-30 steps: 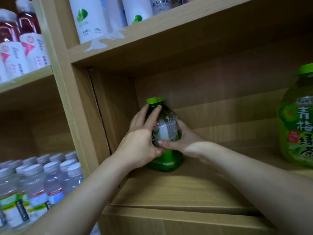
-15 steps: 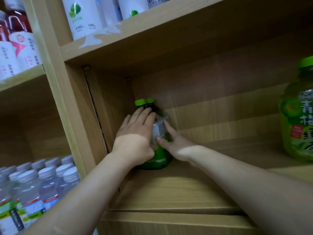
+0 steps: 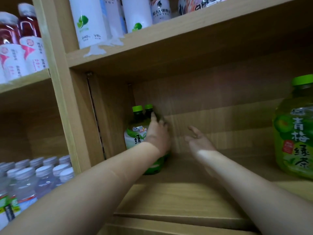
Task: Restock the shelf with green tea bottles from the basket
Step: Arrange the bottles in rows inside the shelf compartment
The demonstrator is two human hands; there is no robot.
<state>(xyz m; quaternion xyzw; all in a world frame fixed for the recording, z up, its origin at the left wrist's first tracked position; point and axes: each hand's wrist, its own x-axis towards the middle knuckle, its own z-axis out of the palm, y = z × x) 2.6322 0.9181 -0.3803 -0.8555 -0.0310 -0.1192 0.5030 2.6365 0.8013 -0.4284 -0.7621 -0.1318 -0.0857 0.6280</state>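
Observation:
Two green tea bottles (image 3: 136, 133) with green caps stand side by side in the back left corner of the wooden shelf (image 3: 177, 197). My left hand (image 3: 156, 134) lies against their right side, fingers extended and touching the rear bottle near its neck. My right hand (image 3: 199, 141) hovers open to the right of the bottles, palm turned toward them, touching nothing. Both hands are motion-blurred. The basket is out of view.
A large green tea bottle (image 3: 294, 133) stands at the shelf's right end. White bottles (image 3: 91, 22) fill the shelf above. Red drinks (image 3: 20, 44) and clear water bottles (image 3: 33, 177) occupy the left bay beyond the upright divider (image 3: 57, 92).
Both hands held the bottles and pushed them into the back left corner. The right hand has now come off and drawn away to the right; the left hand has opened against them.

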